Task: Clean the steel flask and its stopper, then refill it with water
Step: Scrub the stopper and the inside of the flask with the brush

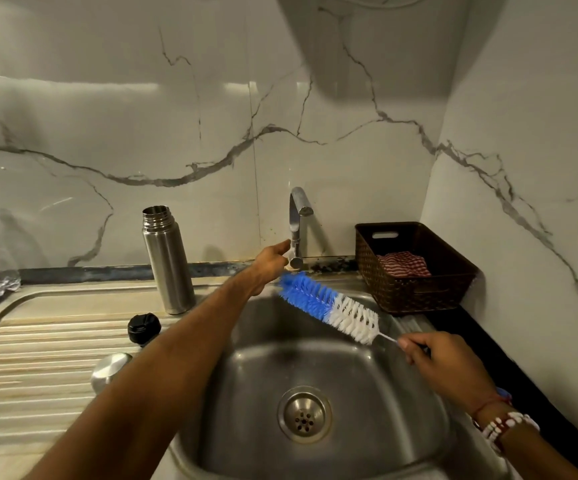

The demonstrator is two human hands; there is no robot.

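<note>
Steel flask (pixel 167 261) stands upright and uncapped at centre left of the frame on the ribbed drainboard (pixel 38 358), with its black stopper (pixel 144 329) lying just below it and a steel cap (pixel 109 370) lower still. Right of the flask, the left hand (pixel 272 263) reaches up to the tap (pixel 297 230), fingers touching its base, though how tightly they grip I cannot tell. At lower right, the right hand (pixel 448 363) is closed around the wire handle of a blue-and-white brush (pixel 329 306) held over the sink (pixel 367 393), with a brown basket (pixel 415 268) above it.
</note>
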